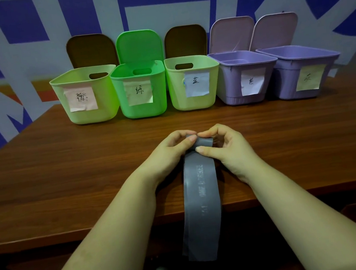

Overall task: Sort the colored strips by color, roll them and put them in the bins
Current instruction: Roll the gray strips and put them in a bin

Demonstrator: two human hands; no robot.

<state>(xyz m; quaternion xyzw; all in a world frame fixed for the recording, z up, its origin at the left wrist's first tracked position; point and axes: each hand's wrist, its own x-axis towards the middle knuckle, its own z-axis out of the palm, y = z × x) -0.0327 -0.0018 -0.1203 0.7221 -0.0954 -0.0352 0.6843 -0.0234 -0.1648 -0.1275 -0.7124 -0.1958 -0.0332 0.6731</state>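
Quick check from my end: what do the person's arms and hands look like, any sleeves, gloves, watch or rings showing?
Both forearms are bare up to the frame edge, with no sleeves in view. The left hand and right hand wear no gloves. No watch, bracelet or ring shows on either wrist or on the visible fingers. Fingernails look short and unpainted.

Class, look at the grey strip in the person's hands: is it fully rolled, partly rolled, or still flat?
Partly rolled. Both hands, left and right, pinch a small roll at the grey strip's far end, while its flat remainder hangs over the table edge.

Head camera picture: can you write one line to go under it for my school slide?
Two hands roll up a gray strip on a wooden table before five open bins.
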